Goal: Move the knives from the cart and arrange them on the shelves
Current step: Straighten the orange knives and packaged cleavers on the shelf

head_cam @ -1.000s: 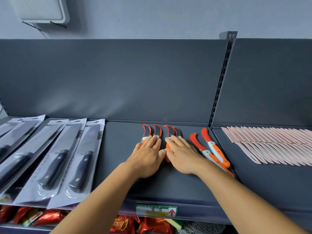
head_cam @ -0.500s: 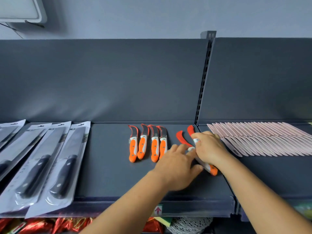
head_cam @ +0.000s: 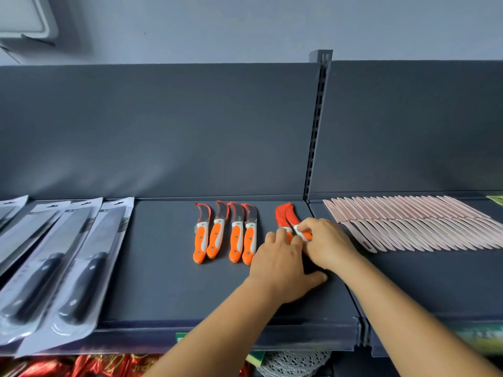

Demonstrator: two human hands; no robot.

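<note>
1. We are at the arranging step: the knives in view already lie on the shelf [head_cam: 163,268], and no cart shows from the head camera.
2. Four orange-handled knives [head_cam: 226,235] lie side by side in a neat row at mid-shelf, curved blades pointing to the back panel, handles toward us.
3. Just to their right, two red-sheathed knives [head_cam: 285,216] lie together, tilted, their blade ends close and partly overlapping.
4. Our right hand [head_cam: 326,243] curls its fingers round the handle of the nearer of the two, pinching it by the white collar.
5. Our left hand [head_cam: 277,262] rests on the shelf with its fingers on the handle of the other one; whether they grip or only press it, we cannot tell, since the hand covers the handle.
6. As we judge it, the next move is to square this pair with the row of four: blades pointing back, handles level, an even gap between.
7. That calls for a small turn and slide of each handle without nudging the finished row, which sits just beside the left hand.
8. Boxed kitchen knives [head_cam: 68,268] fill the left of the shelf, and a fanned row of pale pink knives [head_cam: 422,227] fills the next bay.
</note>
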